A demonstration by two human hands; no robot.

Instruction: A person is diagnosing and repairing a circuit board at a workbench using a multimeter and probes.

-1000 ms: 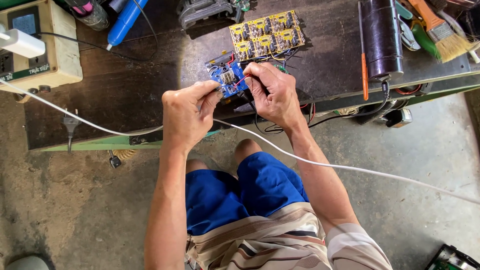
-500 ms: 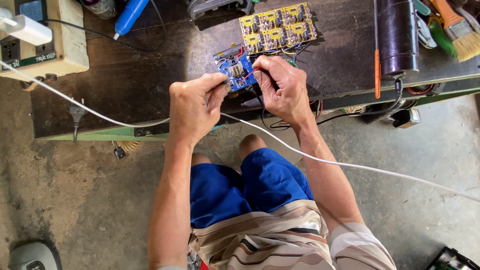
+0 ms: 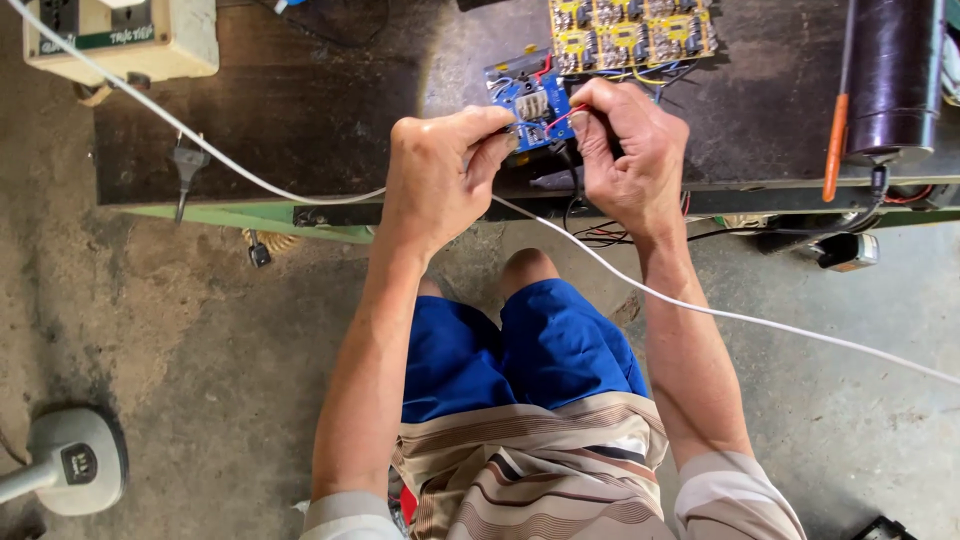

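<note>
Near the top centre, the left hand pinched one blue circuit board. The right hand gripped one red wire beside it. One yellow board lay above.

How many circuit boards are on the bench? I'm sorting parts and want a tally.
2. A small blue circuit board is pinched between the left hand and right hand; a yellow board lies behind it, cut off by the frame's top edge. More may be hidden.

The bench top looks like dark, matt, worn wood. Near its front edge, the blue circuit board looks glossy; the white cable is smooth plastic.
</note>
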